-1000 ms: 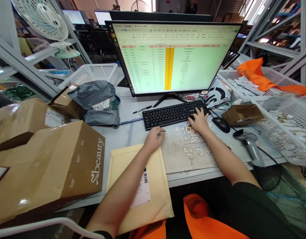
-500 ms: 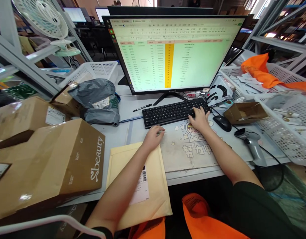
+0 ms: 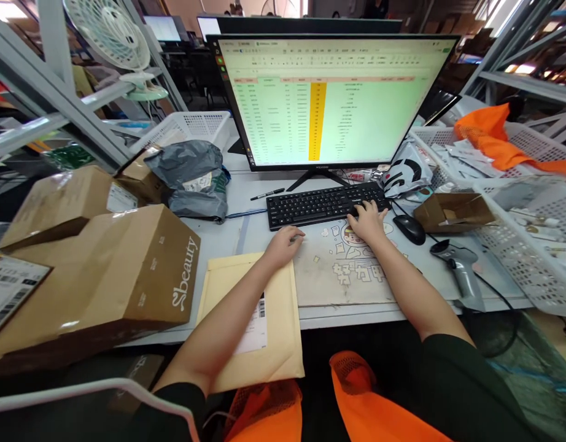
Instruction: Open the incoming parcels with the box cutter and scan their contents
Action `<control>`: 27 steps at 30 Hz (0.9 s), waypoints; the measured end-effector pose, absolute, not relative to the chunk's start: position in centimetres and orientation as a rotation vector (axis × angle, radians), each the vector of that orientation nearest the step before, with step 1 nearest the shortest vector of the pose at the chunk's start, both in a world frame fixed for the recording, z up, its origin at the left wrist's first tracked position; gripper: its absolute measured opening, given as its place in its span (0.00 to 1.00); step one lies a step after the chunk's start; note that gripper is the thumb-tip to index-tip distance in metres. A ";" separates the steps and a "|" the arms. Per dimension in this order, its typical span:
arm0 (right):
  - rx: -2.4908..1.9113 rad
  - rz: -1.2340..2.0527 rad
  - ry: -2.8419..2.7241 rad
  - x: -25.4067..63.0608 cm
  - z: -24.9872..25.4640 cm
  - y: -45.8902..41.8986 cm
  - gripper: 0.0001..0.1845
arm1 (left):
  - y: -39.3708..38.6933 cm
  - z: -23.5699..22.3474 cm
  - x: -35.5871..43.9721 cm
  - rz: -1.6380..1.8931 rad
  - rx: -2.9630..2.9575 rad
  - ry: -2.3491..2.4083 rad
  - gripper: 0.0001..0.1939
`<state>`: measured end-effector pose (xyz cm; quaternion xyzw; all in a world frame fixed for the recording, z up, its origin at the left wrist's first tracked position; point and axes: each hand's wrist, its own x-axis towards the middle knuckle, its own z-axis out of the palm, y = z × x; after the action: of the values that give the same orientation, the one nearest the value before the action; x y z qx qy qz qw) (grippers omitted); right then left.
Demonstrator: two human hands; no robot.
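My left hand (image 3: pixel 284 245) rests on the desk mat just below the keyboard, loosely curled, with a gap between thumb and fingers and nothing seen in it. Under my left forearm lies a yellow padded envelope (image 3: pixel 283 319) with a white barcode label (image 3: pixel 255 331), overhanging the desk's front edge. My right hand (image 3: pixel 368 222) is open, its spread fingers on the number pad at the right end of the black keyboard (image 3: pixel 310 207). Behind the keyboard stands a monitor (image 3: pixel 356 123) showing a spreadsheet with an orange column; its text is too small to read.
Cardboard boxes (image 3: pixel 140 264) and a grey plastic parcel (image 3: pixel 191 178) crowd the left. To the right are a mouse (image 3: pixel 409 229), a barcode scanner (image 3: pixel 465 276), a small open box (image 3: pixel 453 212) and white baskets (image 3: pixel 531 258). A pen (image 3: pixel 267 194) lies left of the keyboard. A fan (image 3: pixel 108 37) hangs upper left.
The camera view has shifted slightly. Both hands keep nearly the same places by the keyboard. In the spreadsheet, a column header left of the orange column now looks green.
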<state>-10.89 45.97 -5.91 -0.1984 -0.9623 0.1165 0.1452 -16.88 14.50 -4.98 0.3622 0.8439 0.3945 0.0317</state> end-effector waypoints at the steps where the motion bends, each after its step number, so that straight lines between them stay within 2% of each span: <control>1: -0.583 0.334 -2.767 -10.8 -5.9 45.9 0.30 | 14.6 -5.0 -16.9 1.206 1.115 2.610 0.14; 10: -0.632 0.429 -2.695 -10.6 -5.4 45.6 0.37 | 15.3 -3.9 -15.2 0.983 1.297 2.726 0.16; 15: -0.583 0.419 -2.743 -10.3 -5.2 45.9 0.32 | 16.1 -1.8 -13.7 0.701 1.464 2.695 0.15; 18: -0.554 0.386 -2.782 -10.0 -5.4 45.7 0.30 | 13.2 0.3 -12.7 0.606 1.394 2.768 0.13; 22: -0.508 0.408 -2.717 -10.4 -5.1 45.1 0.33 | 3.5 1.7 -8.1 0.607 1.035 3.078 0.24; 25: -0.435 0.462 -2.601 -10.3 -2.5 45.5 0.34 | -4.3 0.1 -2.3 0.605 0.310 3.285 0.32; 27: -0.444 0.555 -2.543 -8.8 0.2 47.0 0.33 | -7.5 -1.9 1.2 0.641 -0.055 3.152 0.34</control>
<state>-8.78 46.95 0.22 -0.1628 -0.9331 0.2036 0.2477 1.25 -7.47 -1.87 -0.0169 0.9791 0.1991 -0.0377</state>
